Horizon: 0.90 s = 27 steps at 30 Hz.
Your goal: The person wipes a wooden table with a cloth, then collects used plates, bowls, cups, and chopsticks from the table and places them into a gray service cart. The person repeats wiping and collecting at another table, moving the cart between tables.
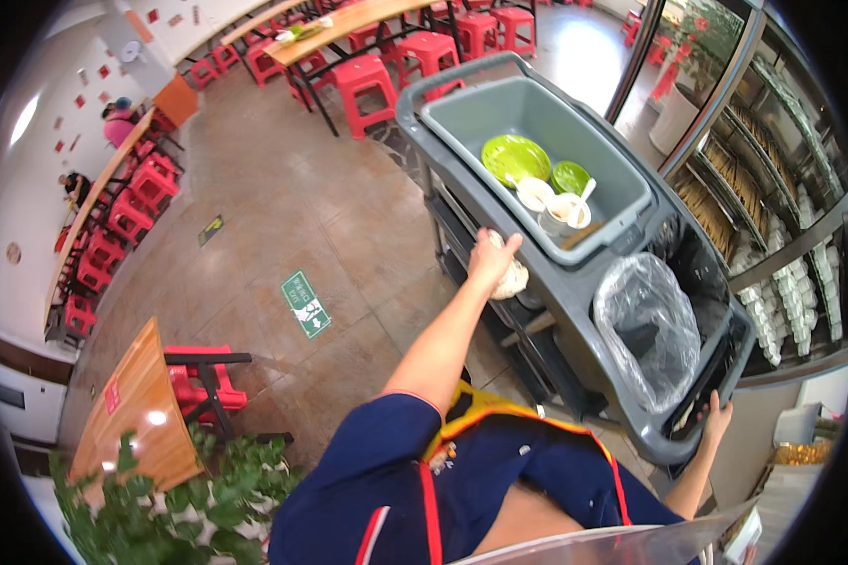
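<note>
A crumpled off-white cloth [511, 280] is gripped in my left hand [491, 258], beside the near long side of a dark grey utility cart [572, 300]. My right hand [715, 422] is closed around the cart's end handle [738, 367]. On the cart's top sits a grey plastic tub [459, 116]. A lime-green plate [514, 159], a smaller green bowl [571, 176] and white cups [535, 193] with white spoons lie in the tub. Nearer the handle, a clear plastic bag [643, 318] lines a bin opening.
Wooden tables [353, 25] with red plastic stools [365, 88] stand beyond the cart. A smaller table [138, 417] and a leafy plant [205, 494] are at lower left. Right of the cart is a glass-fronted cabinet [763, 176] of stacked tableware. People [119, 131] sit far left.
</note>
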{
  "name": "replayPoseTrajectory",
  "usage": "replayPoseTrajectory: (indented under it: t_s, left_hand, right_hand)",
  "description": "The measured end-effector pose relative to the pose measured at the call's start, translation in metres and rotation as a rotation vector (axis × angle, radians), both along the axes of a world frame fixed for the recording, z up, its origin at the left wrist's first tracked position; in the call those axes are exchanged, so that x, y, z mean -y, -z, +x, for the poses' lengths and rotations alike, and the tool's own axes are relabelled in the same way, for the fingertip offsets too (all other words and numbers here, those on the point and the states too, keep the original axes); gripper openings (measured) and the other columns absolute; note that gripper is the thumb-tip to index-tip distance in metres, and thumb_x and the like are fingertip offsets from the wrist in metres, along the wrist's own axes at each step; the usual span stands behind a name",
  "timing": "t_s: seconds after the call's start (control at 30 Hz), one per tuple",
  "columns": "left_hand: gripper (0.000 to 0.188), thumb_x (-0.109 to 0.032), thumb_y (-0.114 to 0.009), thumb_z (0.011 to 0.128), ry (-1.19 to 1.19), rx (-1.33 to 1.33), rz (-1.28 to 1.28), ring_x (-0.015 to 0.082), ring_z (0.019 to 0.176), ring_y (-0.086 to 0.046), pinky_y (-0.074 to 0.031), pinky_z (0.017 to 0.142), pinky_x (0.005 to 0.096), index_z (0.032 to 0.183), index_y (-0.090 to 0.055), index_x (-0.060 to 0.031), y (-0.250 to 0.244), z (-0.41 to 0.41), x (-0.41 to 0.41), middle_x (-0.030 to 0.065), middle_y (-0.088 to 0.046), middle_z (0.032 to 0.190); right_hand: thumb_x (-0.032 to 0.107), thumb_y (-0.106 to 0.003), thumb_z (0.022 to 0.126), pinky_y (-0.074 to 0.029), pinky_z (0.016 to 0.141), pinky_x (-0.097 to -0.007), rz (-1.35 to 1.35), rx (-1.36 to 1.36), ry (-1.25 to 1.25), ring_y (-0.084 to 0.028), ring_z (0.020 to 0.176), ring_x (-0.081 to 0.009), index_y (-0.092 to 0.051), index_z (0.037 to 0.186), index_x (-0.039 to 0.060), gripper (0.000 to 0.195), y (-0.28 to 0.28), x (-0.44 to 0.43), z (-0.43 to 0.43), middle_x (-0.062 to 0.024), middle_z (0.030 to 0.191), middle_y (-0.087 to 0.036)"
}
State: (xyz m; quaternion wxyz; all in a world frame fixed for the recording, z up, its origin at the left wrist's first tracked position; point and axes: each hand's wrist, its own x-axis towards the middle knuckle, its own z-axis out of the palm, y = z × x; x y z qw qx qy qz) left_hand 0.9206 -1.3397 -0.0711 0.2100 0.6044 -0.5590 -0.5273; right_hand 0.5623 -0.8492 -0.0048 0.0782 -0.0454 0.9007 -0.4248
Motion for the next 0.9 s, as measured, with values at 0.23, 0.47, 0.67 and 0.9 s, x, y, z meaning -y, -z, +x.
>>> replayPoseTrajectory:
  t_s: [0.23, 0.47, 0.67, 0.9]
  left_hand:
    - [0.086, -0.047, -0.068, 0.074, 0.044, -0.005, -0.023, 0.0388, 0.114, -0.051, -0.042, 0.095, 0.0413, 0.132, -0.031, 0.0046, 0.007, -0.001, 0.114, 0.0302, -0.052, 0.121]
    - [0.08, -0.04, -0.073, 0.073, 0.043, -0.094, 0.054, 0.033, 0.114, -0.053, -0.042, 0.095, 0.0372, 0.129, -0.036, 0.004, 0.012, 0.002, 0.196, 0.0256, -0.053, 0.122]
    - [0.089, -0.052, -0.065, 0.074, 0.137, 0.001, -0.032, 0.042, 0.107, -0.054, -0.044, 0.091, 0.0432, 0.132, -0.028, 0.0057, 0.033, 0.017, 0.273, 0.0332, -0.055, 0.112]
    - [0.096, -0.058, -0.062, 0.073, 0.219, 0.02, -0.01, 0.042, 0.105, -0.056, -0.046, 0.088, 0.043, 0.134, -0.024, 0.0059, 0.048, 0.039, 0.335, 0.0338, -0.055, 0.11]
  right_hand:
    - [0.03, -0.069, 0.082, -0.044, 0.044, -0.025, 0.087, 0.067, 0.031, -0.052, 0.05, -0.0126, -0.055, 0.104, 0.0035, 0.037, -0.024, 0.14, 0.017, -0.0044, 0.066, -0.054]
    - [0.023, -0.067, 0.083, -0.043, 0.046, -0.0254, 0.04, 0.083, 0.023, -0.051, 0.058, -0.0099, -0.058, 0.099, 0.0038, 0.027, -0.017, 0.22, 0.026, -0.0016, 0.068, -0.053]
    - [0.028, -0.068, 0.082, -0.038, 0.047, -0.0239, 0.106, -0.009, 0.0, -0.049, 0.055, -0.0077, -0.059, 0.107, 0.006, 0.034, 0.021, 0.258, 0.023, 0.0005, 0.066, -0.054]
    - [0.029, -0.065, 0.084, -0.043, 0.041, -0.0269, 0.092, 0.134, 0.14, -0.05, 0.051, -0.0131, -0.046, 0.126, 0.0078, 0.051, 0.045, 0.288, 0.047, -0.0044, 0.065, -0.052]
